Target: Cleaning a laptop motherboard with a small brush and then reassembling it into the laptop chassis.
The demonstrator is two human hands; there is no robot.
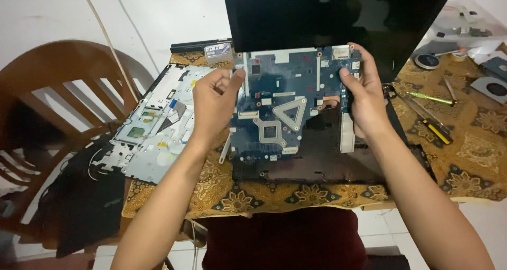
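A: Left hand (214, 103) pinches the blue motherboard (288, 109) by its left edge, right hand (364, 98) clamps the right edge. It's lifted over the black laptop base (327, 164).

B: Risky imo. Bare fingers on the components could zap it, and tilting it could snag that white ribbon (347, 132).

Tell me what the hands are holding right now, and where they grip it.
Both hands hold the blue circuit board over the open laptop base: left hand pinches its left edge near the top, right hand grips its upper right edge.
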